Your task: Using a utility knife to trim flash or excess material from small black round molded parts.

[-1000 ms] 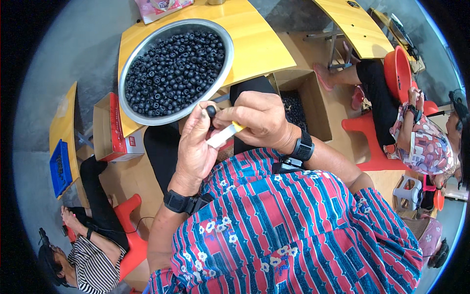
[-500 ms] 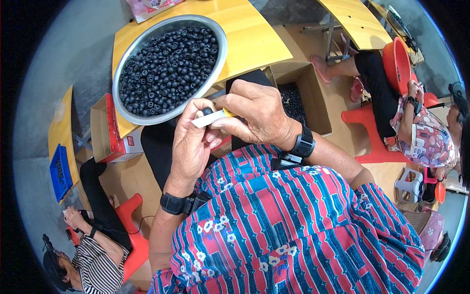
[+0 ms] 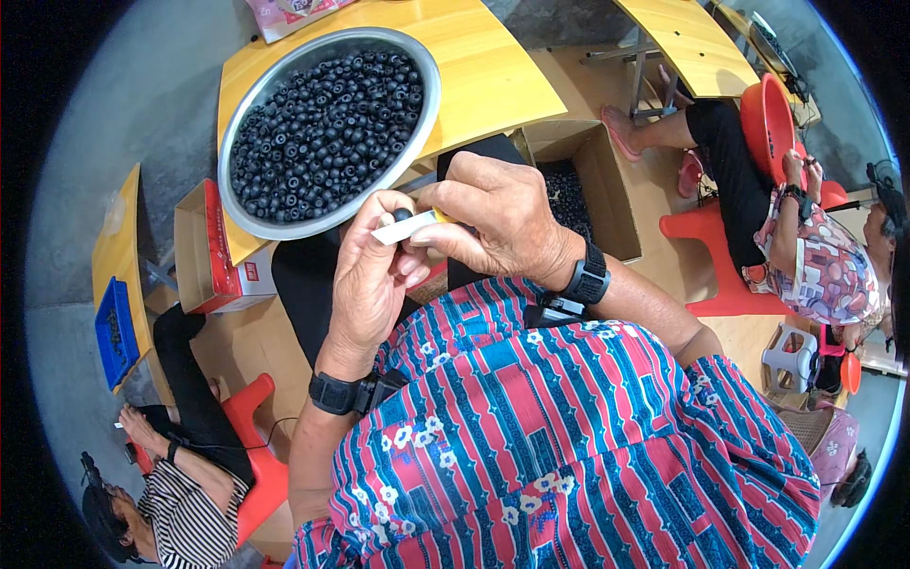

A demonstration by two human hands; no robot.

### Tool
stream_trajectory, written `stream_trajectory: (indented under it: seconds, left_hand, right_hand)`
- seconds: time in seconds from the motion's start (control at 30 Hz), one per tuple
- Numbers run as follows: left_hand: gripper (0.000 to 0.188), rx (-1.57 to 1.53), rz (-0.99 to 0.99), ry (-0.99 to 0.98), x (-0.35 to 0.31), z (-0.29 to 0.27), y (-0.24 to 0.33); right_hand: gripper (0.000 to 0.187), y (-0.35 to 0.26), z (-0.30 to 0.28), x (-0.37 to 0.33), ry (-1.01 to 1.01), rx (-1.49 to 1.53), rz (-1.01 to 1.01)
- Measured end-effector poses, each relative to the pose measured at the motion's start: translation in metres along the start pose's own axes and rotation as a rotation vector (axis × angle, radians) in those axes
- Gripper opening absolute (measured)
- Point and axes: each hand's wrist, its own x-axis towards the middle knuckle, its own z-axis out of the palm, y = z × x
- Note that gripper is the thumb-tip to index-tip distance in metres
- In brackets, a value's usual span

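Note:
Between the thumb and fingers of my left hand (image 3: 368,275) is a small round black rubber-like piece (image 3: 402,215), mostly covered by the fingers. My right hand (image 3: 498,213) is closed on a flat knife (image 3: 403,229) with a pale blade and a bit of yellow at the grip. The blade lies across the black piece, touching or nearly touching it. Just beyond my hands, a wide metal basin (image 3: 431,104) rests on the table, full of similar black pieces (image 3: 327,133) with holes in them.
The yellow table (image 3: 483,66) holds the basin and overhangs my knees. An open cardboard box (image 3: 607,180) with black pieces stands on the floor right of the table. Another carton (image 3: 194,247) stands left. Co-workers sit at both sides, near a blue tray (image 3: 116,332) and a red basin (image 3: 770,123).
My hands and the knife have hardly moved. The co-worker on the left has shifted their hands slightly, and the one on the right has raised theirs a little.

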Motion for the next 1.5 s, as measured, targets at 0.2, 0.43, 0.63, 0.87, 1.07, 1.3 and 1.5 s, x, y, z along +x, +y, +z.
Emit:
stream_trajectory:
  seconds: [0.2,0.43,0.63,0.87,1.07,1.3,1.5]
  left_hand:
    - [0.026,-0.025,-0.034,-0.014,0.000,-0.001,0.001]
    - [0.027,-0.006,-0.057,-0.029,-0.001,-0.005,0.000]
    - [0.027,-0.030,-0.090,-0.044,0.000,-0.008,0.000]
    - [0.024,-0.054,-0.084,0.016,-0.001,-0.008,-0.004]
    - [0.024,-0.033,-0.099,0.120,-0.002,-0.002,-0.007]
    - [0.026,-0.209,-0.113,0.169,0.000,-0.005,-0.012]
    - [0.022,-0.343,-0.081,0.103,0.003,-0.008,-0.015]
  right_hand:
    - [0.024,0.002,0.001,0.000,0.008,0.018,-0.022]
    - [0.024,0.003,0.002,-0.001,0.004,0.028,-0.041]
    - [0.027,0.005,0.006,-0.003,0.009,0.032,-0.050]
    - [0.022,0.015,0.009,-0.005,0.132,0.063,0.286]
    - [0.029,0.007,0.016,-0.005,0.099,0.288,0.153]
    - [0.033,0.008,0.019,-0.006,0.106,0.138,0.016]
    - [0.037,0.010,0.018,-0.006,0.116,0.060,-0.075]
